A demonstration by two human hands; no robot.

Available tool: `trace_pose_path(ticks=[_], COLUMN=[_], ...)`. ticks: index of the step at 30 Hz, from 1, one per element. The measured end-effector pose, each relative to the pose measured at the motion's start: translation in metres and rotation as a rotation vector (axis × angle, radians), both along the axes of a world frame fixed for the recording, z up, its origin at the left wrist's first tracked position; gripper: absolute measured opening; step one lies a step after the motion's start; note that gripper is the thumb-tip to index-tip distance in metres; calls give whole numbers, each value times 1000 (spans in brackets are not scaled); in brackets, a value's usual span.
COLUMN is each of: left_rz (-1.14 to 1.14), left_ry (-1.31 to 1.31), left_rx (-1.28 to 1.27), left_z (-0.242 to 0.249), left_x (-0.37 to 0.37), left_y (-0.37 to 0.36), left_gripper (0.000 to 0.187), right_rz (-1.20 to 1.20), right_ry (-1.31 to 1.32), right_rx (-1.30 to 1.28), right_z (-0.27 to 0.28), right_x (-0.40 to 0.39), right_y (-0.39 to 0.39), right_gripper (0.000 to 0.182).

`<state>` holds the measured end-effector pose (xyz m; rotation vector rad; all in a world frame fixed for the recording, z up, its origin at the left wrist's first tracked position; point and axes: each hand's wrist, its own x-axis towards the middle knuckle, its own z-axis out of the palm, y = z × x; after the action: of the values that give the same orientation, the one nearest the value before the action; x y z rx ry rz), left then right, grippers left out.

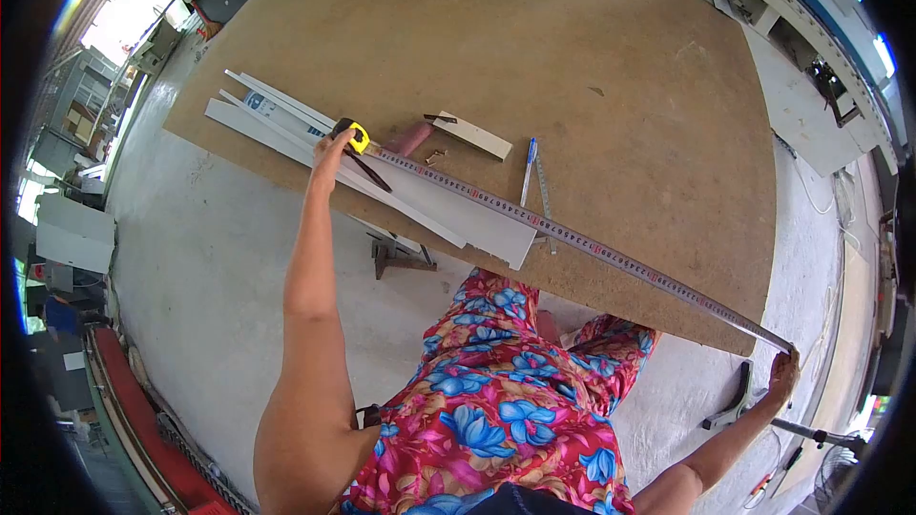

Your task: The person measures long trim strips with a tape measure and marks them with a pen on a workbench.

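Note:
My left hand grips a yellow and black tape measure above several white strips. From the case, the pulled-out blade runs slantwise across the brown tabletop to the right. My right hand has its fingers closed on the blade's far end, just past the table's right front corner. Beneath the blade lies a white board. A dark narrow thing shows beside my left hand.
Behind the blade lie a beige block, a dark red object and small brass-coloured pieces. A blue pen and a thin ruler are near the middle. A metal stand is below my right hand.

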<state>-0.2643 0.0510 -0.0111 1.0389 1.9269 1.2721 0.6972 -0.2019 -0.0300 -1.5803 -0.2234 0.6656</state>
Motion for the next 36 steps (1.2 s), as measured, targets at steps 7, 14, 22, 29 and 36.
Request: trace_pose_path(ticks=[7,14,22,29,36], left_rz=[78,130,156,201,229], left_ry=[190,222,316,263,218], left_rx=[-6,35,-39,13,-41], left_z=[-28,-11,-22,-18,-36], left_x=[-51,-54,-70,-65,-94], left_y=[35,34,42,41,54], left_gripper=[64,62,66,70,71], right_rz=[15,-34,-26,-39,-101], right_ry=[-3,13,15,87,107], right_rx=[11,-35,-86,-99,-119], right_z=[-1,-5,-34,-43,-69], right_x=[-11,-21,-30,-49,-45], right_y=[11,25,48,60,62], right_gripper=[22,20,18,17,18])
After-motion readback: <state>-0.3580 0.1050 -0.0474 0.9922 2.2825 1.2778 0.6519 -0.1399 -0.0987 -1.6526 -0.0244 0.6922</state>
